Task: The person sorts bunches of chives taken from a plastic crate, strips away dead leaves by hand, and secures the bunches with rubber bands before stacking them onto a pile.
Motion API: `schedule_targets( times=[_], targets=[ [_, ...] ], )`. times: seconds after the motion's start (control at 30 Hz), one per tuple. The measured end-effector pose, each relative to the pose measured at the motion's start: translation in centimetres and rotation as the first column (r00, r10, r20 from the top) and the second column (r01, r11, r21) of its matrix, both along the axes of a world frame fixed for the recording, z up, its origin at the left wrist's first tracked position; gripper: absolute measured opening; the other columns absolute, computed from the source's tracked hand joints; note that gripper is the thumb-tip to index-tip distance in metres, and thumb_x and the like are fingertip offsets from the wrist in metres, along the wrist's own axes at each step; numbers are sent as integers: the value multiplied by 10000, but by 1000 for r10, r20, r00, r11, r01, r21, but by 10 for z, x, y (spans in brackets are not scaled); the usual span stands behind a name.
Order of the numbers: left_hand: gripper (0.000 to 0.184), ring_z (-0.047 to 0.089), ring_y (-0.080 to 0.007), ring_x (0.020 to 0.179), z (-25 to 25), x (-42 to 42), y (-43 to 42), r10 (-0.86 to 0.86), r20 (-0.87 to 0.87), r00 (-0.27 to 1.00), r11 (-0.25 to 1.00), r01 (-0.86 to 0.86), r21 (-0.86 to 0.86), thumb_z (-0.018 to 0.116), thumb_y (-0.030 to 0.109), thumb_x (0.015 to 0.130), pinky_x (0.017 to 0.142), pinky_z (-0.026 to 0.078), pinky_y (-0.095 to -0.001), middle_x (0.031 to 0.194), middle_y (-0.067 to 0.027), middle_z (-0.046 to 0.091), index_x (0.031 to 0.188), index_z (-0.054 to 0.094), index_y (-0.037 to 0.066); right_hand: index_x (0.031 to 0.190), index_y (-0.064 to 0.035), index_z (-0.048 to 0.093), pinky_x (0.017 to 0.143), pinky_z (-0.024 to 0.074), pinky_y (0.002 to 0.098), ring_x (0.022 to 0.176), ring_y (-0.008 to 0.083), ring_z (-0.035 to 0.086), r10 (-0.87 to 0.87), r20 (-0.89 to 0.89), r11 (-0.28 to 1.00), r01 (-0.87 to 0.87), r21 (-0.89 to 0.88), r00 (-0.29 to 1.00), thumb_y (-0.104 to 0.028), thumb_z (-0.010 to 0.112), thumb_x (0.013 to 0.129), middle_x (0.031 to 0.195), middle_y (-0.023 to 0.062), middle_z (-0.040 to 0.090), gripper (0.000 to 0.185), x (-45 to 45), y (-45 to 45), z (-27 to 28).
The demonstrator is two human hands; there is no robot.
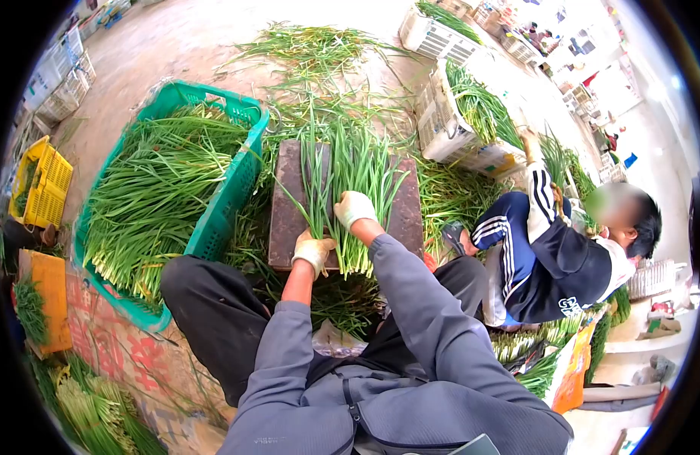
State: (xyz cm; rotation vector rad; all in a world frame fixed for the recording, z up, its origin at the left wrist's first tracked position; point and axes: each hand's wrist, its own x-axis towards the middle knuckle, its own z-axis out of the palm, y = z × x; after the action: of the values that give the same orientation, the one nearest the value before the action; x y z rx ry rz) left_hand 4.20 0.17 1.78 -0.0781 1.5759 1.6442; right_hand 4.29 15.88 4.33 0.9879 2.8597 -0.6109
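Long green Chinese chives (361,163) lie on a dark brown board (399,220) in front of me, leaves pointing away and pale stem ends toward my lap. My left hand (312,250), in a white work glove, is closed around the lower stems of a thin bunch (314,189) at the board's near left. Also gloved, my right hand (355,208) grips the larger bunch around mid-length, with part of its fingers hidden by the leaves. A narrow gap separates the two bunches.
A green crate (224,205) full of chives stands at my left. Loose leaves (312,53) litter the floor beyond the board. White crates (441,125) of chives stand at the far right. A co-worker (562,258) sits close at my right.
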Motion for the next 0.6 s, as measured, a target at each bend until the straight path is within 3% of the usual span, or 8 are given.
schedule_targets(
  times=[0.1,0.13,0.23,0.33,0.43,0.5,0.57,0.6],
  targets=[
    [280,473,-120,458,-1,-1,0,-40,-9,999,997,39,-70,709,-33,774,428,353,-285,680,-17,597,1037,658,48,975,-13,729,659,565,360,708,227,709,-78,-97,961,49,-274,992,-222,690,836,790,134,724,254,13,11,4],
    [276,468,-120,456,-2,-1,-1,-31,-9,999,999,31,-38,708,-26,780,428,352,-286,678,-18,593,1041,654,46,987,-5,716,571,528,288,644,120,652,-222,-123,820,116,-561,967,-173,688,857,754,62,696,214,23,8,14],
    [410,459,-125,460,-2,0,-1,-9,30,1000,1000,8,23,748,104,843,435,367,-306,678,-33,583,1217,604,17,1050,-10,692,588,514,256,670,106,628,-363,-285,640,15,-769,887,-163,677,909,844,39,690,209,51,0,43],
    [1013,485,-132,487,12,-1,9,52,6,999,979,-50,-198,826,404,815,471,423,-331,699,-68,598,1521,277,-72,1039,-11,681,647,506,239,748,73,611,-348,-514,666,-179,-724,784,-106,718,896,871,21,685,175,84,-15,47],
    [827,707,-330,886,-74,-1,43,-161,-504,848,883,-105,-458,826,471,785,756,550,-448,1050,-219,706,1371,517,-25,961,-15,675,813,522,284,859,141,645,70,-776,882,-403,-245,626,-14,706,854,957,81,694,111,109,-34,58],
    [825,683,-361,999,-101,-8,49,33,-253,967,933,-121,-340,841,458,759,844,538,-450,1123,-238,688,1352,527,-23,971,-20,680,798,536,303,856,168,661,25,-702,828,-409,-384,712,-24,717,846,942,99,696,130,130,-56,74],
    [890,643,-412,1128,43,8,28,-412,-245,878,750,174,-638,879,409,683,988,513,-432,1237,-259,651,1377,503,-2,980,-18,683,781,546,321,833,176,671,124,-665,781,-486,-393,737,-36,718,848,907,100,698,138,152,-83,110],
    [928,632,-406,1152,37,10,31,-396,-306,866,747,110,-655,888,398,667,999,507,-436,1256,-255,643,1404,480,10,985,-20,685,779,546,322,822,174,671,161,-641,712,-538,-451,751,-40,714,851,886,102,695,139,163,-96,128]
  ],
)
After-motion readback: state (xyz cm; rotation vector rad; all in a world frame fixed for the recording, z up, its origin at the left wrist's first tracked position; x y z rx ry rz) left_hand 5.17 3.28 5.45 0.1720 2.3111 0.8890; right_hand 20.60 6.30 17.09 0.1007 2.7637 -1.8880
